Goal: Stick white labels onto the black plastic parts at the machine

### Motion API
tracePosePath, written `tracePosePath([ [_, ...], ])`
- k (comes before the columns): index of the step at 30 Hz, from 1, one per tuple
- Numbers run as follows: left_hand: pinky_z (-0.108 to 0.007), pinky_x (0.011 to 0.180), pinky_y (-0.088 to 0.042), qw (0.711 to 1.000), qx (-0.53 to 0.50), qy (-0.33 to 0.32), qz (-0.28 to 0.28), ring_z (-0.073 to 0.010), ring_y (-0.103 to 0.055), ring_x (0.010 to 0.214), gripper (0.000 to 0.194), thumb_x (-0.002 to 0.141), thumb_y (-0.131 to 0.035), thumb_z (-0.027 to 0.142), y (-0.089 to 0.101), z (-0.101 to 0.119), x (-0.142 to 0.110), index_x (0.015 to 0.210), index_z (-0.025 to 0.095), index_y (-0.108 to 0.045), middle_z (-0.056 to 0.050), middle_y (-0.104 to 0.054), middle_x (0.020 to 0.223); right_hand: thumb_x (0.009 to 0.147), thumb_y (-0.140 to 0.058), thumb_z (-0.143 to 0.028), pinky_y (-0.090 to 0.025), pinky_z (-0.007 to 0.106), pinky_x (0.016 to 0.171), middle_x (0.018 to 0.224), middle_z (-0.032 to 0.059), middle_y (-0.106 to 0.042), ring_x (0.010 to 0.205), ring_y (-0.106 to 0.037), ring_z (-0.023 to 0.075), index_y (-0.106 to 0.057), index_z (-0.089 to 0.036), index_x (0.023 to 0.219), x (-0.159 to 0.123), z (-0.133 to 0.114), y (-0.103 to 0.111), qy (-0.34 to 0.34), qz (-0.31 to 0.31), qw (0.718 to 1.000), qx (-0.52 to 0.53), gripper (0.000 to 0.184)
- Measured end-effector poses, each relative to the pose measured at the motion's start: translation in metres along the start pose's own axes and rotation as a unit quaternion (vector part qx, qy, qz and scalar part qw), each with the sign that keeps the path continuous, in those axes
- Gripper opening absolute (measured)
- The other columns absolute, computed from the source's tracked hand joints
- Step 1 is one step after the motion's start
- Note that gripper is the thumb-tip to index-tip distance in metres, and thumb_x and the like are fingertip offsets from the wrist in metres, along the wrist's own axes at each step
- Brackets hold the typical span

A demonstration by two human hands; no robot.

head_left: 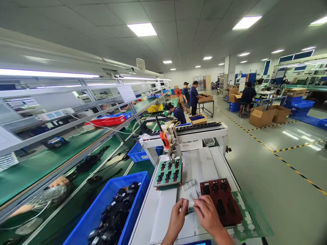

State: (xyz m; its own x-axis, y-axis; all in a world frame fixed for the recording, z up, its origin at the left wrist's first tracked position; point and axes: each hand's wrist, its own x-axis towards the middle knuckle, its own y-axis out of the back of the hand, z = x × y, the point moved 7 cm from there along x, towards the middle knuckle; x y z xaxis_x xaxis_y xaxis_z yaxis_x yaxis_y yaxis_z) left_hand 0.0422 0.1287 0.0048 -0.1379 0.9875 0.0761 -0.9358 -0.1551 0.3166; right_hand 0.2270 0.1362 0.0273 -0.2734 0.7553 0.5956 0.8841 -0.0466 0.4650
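My left hand (178,215) and my right hand (208,212) meet over the white machine table (163,211) near its front edge. Both pinch a small clear plastic part (189,206) between their fingertips. Just right of my right hand lies a dark red fixture tray (221,200) with black parts seated in its pockets. A second clear part (188,185) rests on the table just beyond my hands. Farther back a green fixture plate (168,172) with several black parts sits under the machine head (170,142).
A blue bin (127,194) of black parts stands to the left. A green conveyor line (51,160) with shelves runs along the left; another person's hands (59,182) show there. Several workers stand farther down. Cardboard boxes (262,116) sit on the floor at right.
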Motion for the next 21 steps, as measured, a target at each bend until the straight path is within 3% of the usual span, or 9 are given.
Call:
tracePosePath([
  [3, -0.042, 0.094, -0.054, 0.998, 0.053, 0.001, 0.028, -0.0305, -0.068, 0.103, 0.032, 0.092, -0.061, 0.047, 0.005, -0.025, -0.002, 0.106, 0.020, -0.071, -0.009, -0.073, 0.104, 0.105, -0.052, -0.022, -0.057, 0.057, 0.105, 0.125, 0.0099, -0.071, 0.122, -0.065, 0.0316, -0.047, -0.036, 0.154, 0.003, 0.037, 0.024, -0.065, 0.063, 0.996, -0.018, 0.052],
  [6, -0.055, 0.115, -0.044, 0.986, 0.160, -0.013, 0.047, -0.0367, -0.055, 0.136, 0.061, 0.079, -0.065, 0.023, 0.001, -0.049, -0.011, 0.139, 0.023, -0.062, -0.015, -0.062, 0.142, 0.102, -0.048, -0.021, -0.049, 0.066, 0.114, 0.148, 0.0144, -0.056, 0.140, -0.053, 0.0357, -0.031, -0.031, 0.164, 0.009, 0.080, 0.046, -0.129, 0.115, 0.985, -0.028, 0.064],
  [8, -0.059, 0.116, -0.043, 0.974, 0.222, -0.014, 0.048, -0.0378, -0.048, 0.142, 0.068, 0.076, -0.061, 0.014, -0.006, -0.059, -0.019, 0.142, 0.026, -0.061, -0.014, -0.055, 0.150, 0.099, -0.047, -0.018, -0.056, 0.060, 0.109, 0.147, 0.0131, -0.056, 0.133, -0.060, 0.0328, -0.033, -0.031, 0.163, 0.015, 0.098, 0.053, -0.142, 0.117, 0.983, -0.012, 0.067],
  [10, -0.061, 0.116, -0.043, 0.970, 0.237, -0.025, 0.051, -0.0376, -0.046, 0.145, 0.062, 0.078, -0.059, 0.013, -0.013, -0.060, -0.025, 0.138, 0.029, -0.066, -0.012, -0.052, 0.153, 0.097, -0.047, -0.017, -0.063, 0.052, 0.100, 0.136, 0.0107, -0.063, 0.114, -0.070, 0.0274, -0.039, -0.031, 0.160, 0.021, 0.104, 0.057, -0.147, 0.115, 0.982, 0.011, 0.065],
  [13, -0.061, 0.118, -0.041, 0.985, 0.161, -0.050, 0.035, -0.0367, -0.049, 0.144, 0.043, 0.087, -0.063, 0.023, -0.020, -0.039, -0.030, 0.128, 0.030, -0.071, -0.012, -0.055, 0.150, 0.098, -0.051, -0.024, -0.064, 0.048, 0.099, 0.125, 0.0098, -0.064, 0.106, -0.068, 0.0238, -0.039, -0.030, 0.159, 0.032, 0.091, 0.067, -0.155, 0.139, 0.977, 0.045, 0.062],
  [15, -0.057, 0.115, -0.045, 0.997, 0.064, -0.046, -0.001, -0.0359, -0.057, 0.137, 0.035, 0.092, -0.065, 0.035, -0.024, -0.017, -0.032, 0.126, 0.028, -0.072, -0.015, -0.060, 0.146, 0.100, -0.055, -0.031, -0.065, 0.045, 0.097, 0.135, 0.0121, -0.059, 0.111, -0.064, 0.0235, -0.028, -0.030, 0.163, 0.040, 0.071, 0.077, -0.165, 0.165, 0.970, 0.065, 0.069],
  [17, -0.052, 0.107, -0.052, 0.997, -0.049, -0.020, -0.055, -0.0338, -0.066, 0.124, 0.039, 0.094, -0.067, 0.046, -0.030, 0.008, -0.034, 0.128, 0.026, -0.070, -0.016, -0.067, 0.137, 0.097, -0.065, -0.037, -0.066, 0.041, 0.091, 0.149, 0.0147, -0.050, 0.114, -0.063, 0.0236, -0.019, -0.032, 0.165, 0.049, 0.045, 0.086, -0.184, 0.181, 0.960, 0.111, 0.082],
  [21, -0.045, 0.093, -0.057, 0.968, -0.227, 0.023, -0.106, -0.0308, -0.075, 0.101, 0.056, 0.089, -0.073, 0.062, -0.039, 0.047, -0.039, 0.126, 0.020, -0.070, -0.015, -0.079, 0.109, 0.084, -0.083, -0.038, -0.065, 0.040, 0.088, 0.158, 0.0171, -0.044, 0.111, -0.065, 0.0245, -0.028, -0.032, 0.161, 0.061, -0.004, 0.088, -0.238, 0.161, 0.918, 0.273, 0.095],
])
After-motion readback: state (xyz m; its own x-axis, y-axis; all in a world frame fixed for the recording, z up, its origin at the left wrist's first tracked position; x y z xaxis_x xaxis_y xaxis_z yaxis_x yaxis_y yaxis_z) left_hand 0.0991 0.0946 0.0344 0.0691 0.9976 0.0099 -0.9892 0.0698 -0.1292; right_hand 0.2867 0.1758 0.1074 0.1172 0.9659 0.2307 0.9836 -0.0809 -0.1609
